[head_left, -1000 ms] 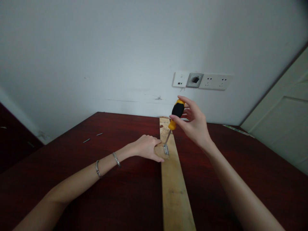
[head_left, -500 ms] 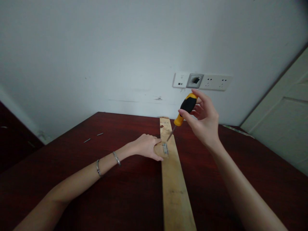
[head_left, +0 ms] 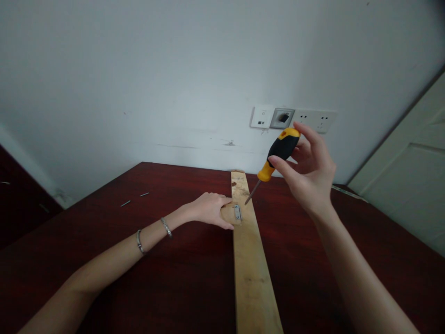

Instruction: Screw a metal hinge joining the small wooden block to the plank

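Observation:
My right hand (head_left: 313, 174) pinches a yellow-and-black screwdriver (head_left: 282, 147) by its handle between thumb and fingers. The shaft slants down to the left, its tip just over or touching the wooden plank (head_left: 257, 283), right of a small metal plate (head_left: 238, 212). That plate, with screws or holes in it, sits at the edge of a small rounded wooden piece (head_left: 228, 214). Around this piece my left hand (head_left: 208, 208) is closed, thumb on the near side and fingers on the far side, resting at the plank's left edge.
The plank lies lengthwise on a dark red table (head_left: 174, 287), reaching toward the white wall (head_left: 139, 83). Two thin metal rods (head_left: 125, 203) lie on the left. Sockets (head_left: 294, 119) are set in the wall, and a pale door (head_left: 413, 162) stands at right.
My right hand has moved right with the screwdriver, and its tip has shifted slightly right, away from the metal plate. My left hand stays on the wooden piece, barely shifted.

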The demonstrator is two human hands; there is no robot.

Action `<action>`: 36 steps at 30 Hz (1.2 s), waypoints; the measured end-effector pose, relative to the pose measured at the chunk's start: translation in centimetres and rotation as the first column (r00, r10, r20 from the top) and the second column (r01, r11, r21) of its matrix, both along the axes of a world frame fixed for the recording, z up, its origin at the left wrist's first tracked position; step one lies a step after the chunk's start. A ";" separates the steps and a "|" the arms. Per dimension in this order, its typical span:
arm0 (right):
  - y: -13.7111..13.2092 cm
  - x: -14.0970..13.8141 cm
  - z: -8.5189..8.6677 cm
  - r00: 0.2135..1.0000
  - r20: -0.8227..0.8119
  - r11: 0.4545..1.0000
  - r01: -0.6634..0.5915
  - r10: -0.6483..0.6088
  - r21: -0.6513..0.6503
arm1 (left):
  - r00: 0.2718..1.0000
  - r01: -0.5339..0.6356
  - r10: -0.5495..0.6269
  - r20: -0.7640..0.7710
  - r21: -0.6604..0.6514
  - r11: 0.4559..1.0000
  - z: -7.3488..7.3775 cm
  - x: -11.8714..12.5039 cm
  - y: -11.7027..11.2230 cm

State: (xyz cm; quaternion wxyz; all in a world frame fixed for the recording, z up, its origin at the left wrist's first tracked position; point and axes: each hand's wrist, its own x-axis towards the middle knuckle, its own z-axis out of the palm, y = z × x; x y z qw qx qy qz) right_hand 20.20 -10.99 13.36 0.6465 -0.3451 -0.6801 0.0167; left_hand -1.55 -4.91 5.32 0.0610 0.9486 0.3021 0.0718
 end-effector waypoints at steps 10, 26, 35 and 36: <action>2.4 0.6 -1.4 0.963 -0.233 0.890 -0.222 0.136 -0.398 | 1.000 0.008 -0.007 0.022 -0.015 1.000 0.8 -0.5 0.0; 3.7 -0.6 -6.1 0.918 0.116 0.700 -0.203 0.379 -0.684 | 0.998 0.057 -0.056 0.036 -0.024 0.998 1.0 -0.5 0.0; 3.0 -0.8 -6.0 0.822 0.381 0.792 -0.132 0.423 -0.596 | 0.999 0.047 -0.047 0.009 -0.023 0.999 0.8 -0.4 -0.1; 3.0 -0.8 -6.0 0.818 0.392 0.794 -0.123 0.420 -0.595 | 0.999 0.045 -0.045 0.008 -0.025 0.999 0.8 -0.4 -0.1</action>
